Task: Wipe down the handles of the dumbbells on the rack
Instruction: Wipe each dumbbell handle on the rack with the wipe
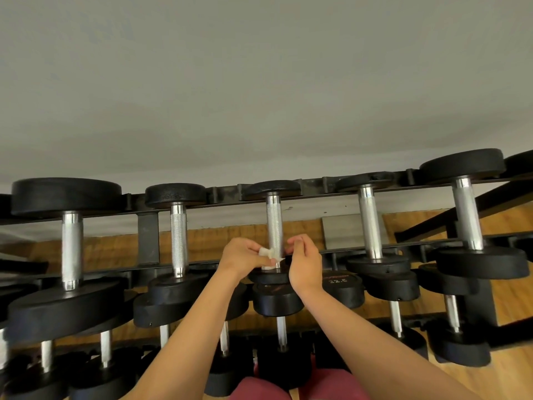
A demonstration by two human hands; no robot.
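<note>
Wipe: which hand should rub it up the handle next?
Left, probably. The left hand pinches the bunched wipe low on the handle; the right hand curls beside it, its hold unclear.

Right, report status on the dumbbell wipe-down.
Left hand pinches white wipe at middle dumbbell handle. Right hand curled at handle's other side, hold unclear. Nothing blocking.

"22.5" in pale digits on black dumbbell end (340, 287), faint logo above unreadable

L hand (240, 256), R hand (305, 264) pinching.
</note>
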